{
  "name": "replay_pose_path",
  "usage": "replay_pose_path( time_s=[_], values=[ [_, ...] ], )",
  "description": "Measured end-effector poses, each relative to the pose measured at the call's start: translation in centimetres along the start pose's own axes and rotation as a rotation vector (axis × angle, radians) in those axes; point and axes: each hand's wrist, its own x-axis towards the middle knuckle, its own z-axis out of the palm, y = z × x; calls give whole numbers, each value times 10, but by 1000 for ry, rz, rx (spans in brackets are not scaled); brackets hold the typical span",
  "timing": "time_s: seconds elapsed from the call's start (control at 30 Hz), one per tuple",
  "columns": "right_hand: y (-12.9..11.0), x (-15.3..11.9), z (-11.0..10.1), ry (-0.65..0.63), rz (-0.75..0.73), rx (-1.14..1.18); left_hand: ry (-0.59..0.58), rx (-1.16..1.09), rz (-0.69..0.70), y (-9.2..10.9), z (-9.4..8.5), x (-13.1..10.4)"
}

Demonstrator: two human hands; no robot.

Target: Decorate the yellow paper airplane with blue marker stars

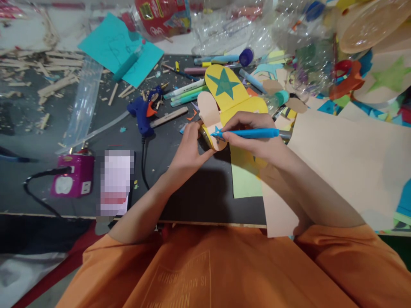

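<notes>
My right hand (253, 128) grips a blue marker (257, 133), its tip on a small blue star drawn on a pale pink paper cutout (210, 112) with rounded ends. My left hand (189, 147) is closed around the near left side of that cutout, together with a rounded object under it that I cannot fully make out. Just beyond lies a yellow paper cutout (236, 96) bearing a green star. Light green paper (245, 184) is partly under my right hand and forearm.
Left of my hands lie a blue glue gun (143, 113) with its cord, a phone (117, 182) and a purple power adapter (73, 175). Wood sticks (61, 81), turquoise paper (112, 47) and plastic bottles (221, 30) fill the back. Large pale sheets (337, 162) cover the right.
</notes>
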Motion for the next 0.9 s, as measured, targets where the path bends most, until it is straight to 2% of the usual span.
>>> replay_pose_path(
  time_s=[0.27, 0.7, 0.9],
  values=[
    [3, 1, -3, -22, 22, -62, -19, 8, -80, 4, 0, 2],
    [2, 1, -2, -4, 22, -12, -1, 26, -42, 2, 1, 1],
    [3, 1, -3, -28, 26, -45, -12, 45, -71, 3, 1, 1]
  ],
)
